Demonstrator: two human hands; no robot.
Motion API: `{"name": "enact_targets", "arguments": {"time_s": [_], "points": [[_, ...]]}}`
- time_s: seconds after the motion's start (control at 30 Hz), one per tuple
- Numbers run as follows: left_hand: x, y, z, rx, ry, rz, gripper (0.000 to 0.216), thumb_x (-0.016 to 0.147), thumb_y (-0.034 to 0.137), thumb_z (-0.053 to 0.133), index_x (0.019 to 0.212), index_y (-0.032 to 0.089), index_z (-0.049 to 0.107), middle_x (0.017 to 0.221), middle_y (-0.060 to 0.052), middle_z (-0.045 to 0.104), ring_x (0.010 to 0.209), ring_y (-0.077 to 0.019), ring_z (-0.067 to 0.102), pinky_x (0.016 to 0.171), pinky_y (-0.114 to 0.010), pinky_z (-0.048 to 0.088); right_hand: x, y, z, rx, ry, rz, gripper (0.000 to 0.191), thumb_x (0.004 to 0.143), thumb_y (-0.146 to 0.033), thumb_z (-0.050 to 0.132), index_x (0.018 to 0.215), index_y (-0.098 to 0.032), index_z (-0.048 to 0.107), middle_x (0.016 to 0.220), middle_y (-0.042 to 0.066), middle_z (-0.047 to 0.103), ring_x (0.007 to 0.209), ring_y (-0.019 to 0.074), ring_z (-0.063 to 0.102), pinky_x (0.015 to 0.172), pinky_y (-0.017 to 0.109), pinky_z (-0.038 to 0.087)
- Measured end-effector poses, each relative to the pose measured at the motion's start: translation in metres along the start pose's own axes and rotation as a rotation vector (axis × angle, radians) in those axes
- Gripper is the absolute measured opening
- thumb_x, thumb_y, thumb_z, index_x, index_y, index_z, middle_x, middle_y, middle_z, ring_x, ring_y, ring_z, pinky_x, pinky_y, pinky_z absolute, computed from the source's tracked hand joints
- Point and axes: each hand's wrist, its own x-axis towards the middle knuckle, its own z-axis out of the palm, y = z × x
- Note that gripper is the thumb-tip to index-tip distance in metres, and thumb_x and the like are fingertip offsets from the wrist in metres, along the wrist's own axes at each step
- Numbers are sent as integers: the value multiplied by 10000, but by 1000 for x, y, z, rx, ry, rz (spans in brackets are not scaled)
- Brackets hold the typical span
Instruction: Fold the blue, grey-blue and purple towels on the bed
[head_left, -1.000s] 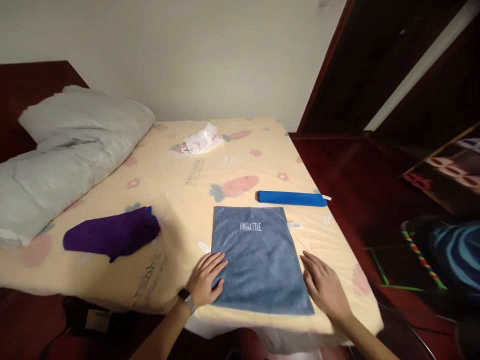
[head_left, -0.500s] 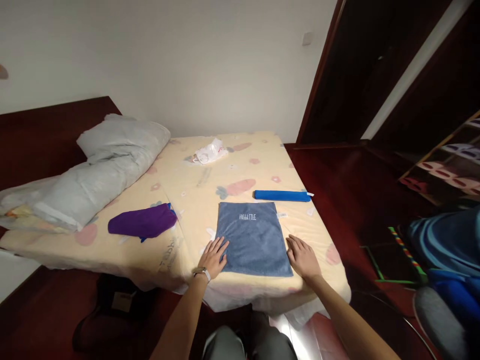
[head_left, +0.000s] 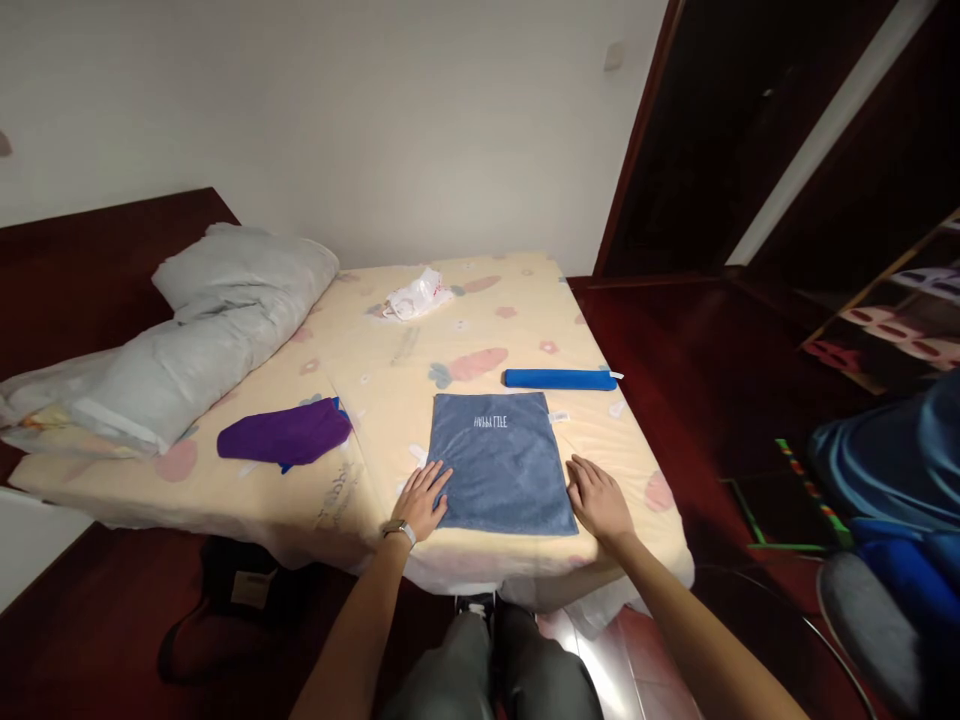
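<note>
A grey-blue towel (head_left: 499,470) with white lettering lies spread flat near the front edge of the bed (head_left: 390,400). My left hand (head_left: 424,498) rests on its left edge, fingers spread, a watch on the wrist. At the right edge of the towel lies my right hand (head_left: 598,495), palm down with fingers stretched out. Just beyond the towel is a long, narrow blue roll of cloth (head_left: 559,379) with a white tag. A folded purple cloth (head_left: 289,433), blue showing at its edges, lies to the left.
A white plastic bag (head_left: 420,294) sits farther back on the bed. Grey bedding (head_left: 232,325) is heaped at the left by the dark headboard (head_left: 112,245). On the floor at right are a shoe rack (head_left: 892,320) and blue items (head_left: 892,470).
The view has shifted slightly, so the bed appears a little higher. Both hands stay at the towel's side edges, and the towel remains flat.
</note>
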Motion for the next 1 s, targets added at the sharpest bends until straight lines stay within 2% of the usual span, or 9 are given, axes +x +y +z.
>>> {"name": "enact_targets", "arguments": {"time_s": [0.4,0.57,1.0], "points": [[0,-8,13,-20,49,-4,571,968,243,464,1531,298,387,1615,-36,362,1487,-223,319,1236,-468,240,0,2,7,-22,42,-20,411,964,-228,391,1300,-107,595,1378,146,610,1297,275,525,1094,417,411],[-1,-7,12,-16,57,-5,571,966,238,466,1529,293,390,1616,-38,358,1489,-222,315,1237,-471,240,0,2,7,-24,58,-40,408,951,-215,419,1290,-86,606,1366,162,616,1290,273,534,1113,405,396],[-1,-8,10,-35,86,17,581,956,216,476,1527,287,395,1601,-43,386,1475,-232,344,1222,-490,282,2,4,12,-16,61,-7,394,939,-206,420,1282,-149,605,1365,118,622,1278,260,543,1060,409,426]]}}
